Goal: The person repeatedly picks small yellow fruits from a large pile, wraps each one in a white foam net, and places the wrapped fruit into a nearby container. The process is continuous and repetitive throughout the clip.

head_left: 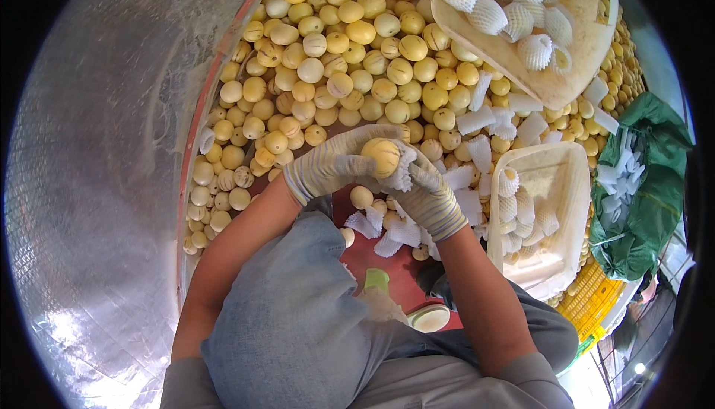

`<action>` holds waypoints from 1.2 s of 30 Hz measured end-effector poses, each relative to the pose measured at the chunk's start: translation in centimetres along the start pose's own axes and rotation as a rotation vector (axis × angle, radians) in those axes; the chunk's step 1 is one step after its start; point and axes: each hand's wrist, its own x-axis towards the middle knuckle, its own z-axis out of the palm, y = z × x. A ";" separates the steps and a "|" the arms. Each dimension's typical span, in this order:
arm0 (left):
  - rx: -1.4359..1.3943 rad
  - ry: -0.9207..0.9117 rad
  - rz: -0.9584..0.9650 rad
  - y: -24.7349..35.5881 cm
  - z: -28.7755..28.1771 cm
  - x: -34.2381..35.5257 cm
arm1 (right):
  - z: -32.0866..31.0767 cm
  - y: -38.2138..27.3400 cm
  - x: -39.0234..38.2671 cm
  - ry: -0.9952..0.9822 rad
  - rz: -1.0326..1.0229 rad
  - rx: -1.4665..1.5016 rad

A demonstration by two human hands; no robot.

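Note:
My gloved left hand (334, 162) is wrapped round a yellow pepino melon (381, 157) with faint dark stripes. My gloved right hand (430, 194) grips a white foam net sleeve (402, 170), whose mouth touches the fruit's right end. How far the sleeve reaches over the melon is partly hidden by my fingers. Below my hands, several loose foam sleeves (403, 232) lie among a few melons on a red surface. To the right, a white plastic tub (572, 185) holds several sleeved melons (515, 211).
A large pile of bare pepino melons (328, 44) spreads ahead. At the far right stands a bigger whitish tub (573, 85) with sleeved fruit. Beside it, a green bag (655, 185) holds white sleeves. A yellow crate (588, 301) sits lower right; a grey sheet wall (112, 148) rises at left.

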 end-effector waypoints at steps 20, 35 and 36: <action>0.317 0.267 0.106 -2.9 -3.4 0.8 | 1.6 0.5 1.2 0.414 -0.184 -0.990; -0.010 0.197 -0.069 -4.5 -5.0 2.7 | -0.9 -5.0 -4.2 0.361 -0.316 -1.736; 0.094 0.306 -0.051 -3.3 -3.7 2.3 | -0.5 -7.4 -5.9 0.485 -0.173 -1.727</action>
